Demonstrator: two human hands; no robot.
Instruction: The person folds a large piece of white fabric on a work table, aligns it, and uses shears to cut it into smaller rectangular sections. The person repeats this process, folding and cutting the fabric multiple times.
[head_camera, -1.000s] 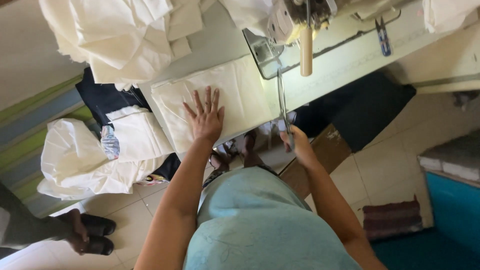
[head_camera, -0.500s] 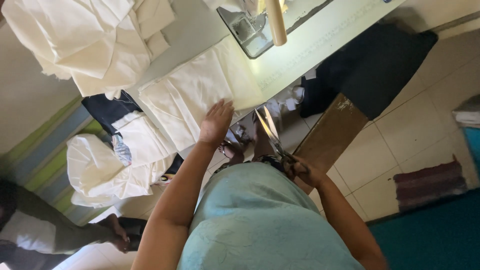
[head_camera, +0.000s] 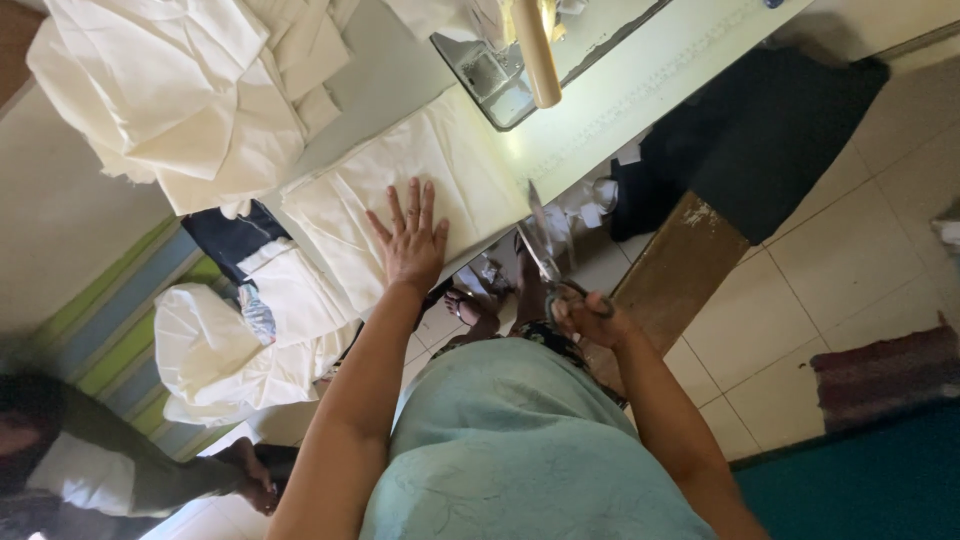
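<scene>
My left hand (head_camera: 410, 238) lies flat, fingers spread, on a folded cream cloth (head_camera: 380, 200) at the near edge of the sewing table (head_camera: 600, 110). My right hand (head_camera: 590, 318) is below the table edge, closed on the handles of metal scissors (head_camera: 540, 240) whose blades point up toward the cloth's right corner. A sewing machine (head_camera: 500, 60) with a pale handle stands just beyond the cloth.
A heap of cream fabric (head_camera: 180, 90) covers the table's left side. More pale cloth (head_camera: 230, 340) and a dark bundle (head_camera: 225, 230) sit lower left. Another person (head_camera: 110, 470) crouches at bottom left. Tiled floor, a brown board (head_camera: 670, 270) and dark cloth (head_camera: 760, 120) lie right.
The view has shifted. My left hand has flattened back on the folded cloth, and my right hand with the scissors has stayed below the table edge.
</scene>
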